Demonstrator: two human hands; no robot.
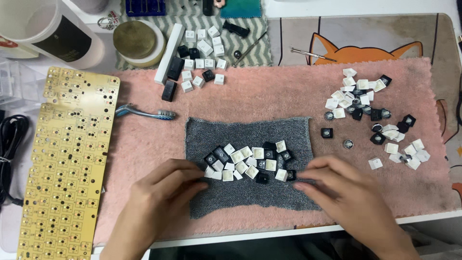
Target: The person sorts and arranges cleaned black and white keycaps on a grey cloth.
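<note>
Both hands, left hand and right hand, rest palm-down, grips loosely spread, flanking keycaps.

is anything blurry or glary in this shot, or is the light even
Head view: light is even and soft, with no harsh glare; the right hand is slightly motion-blurred at the fingertips, while the left hand, the small black and white plastic keycaps and the grey cloth look sharp.

Bright, even overhead light, soft shadows; the moving hands slightly blurred.

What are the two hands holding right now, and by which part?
Nothing clearly held: left hand and right hand rest fingertips at either end of the keycap pile on the grey cloth.
</note>
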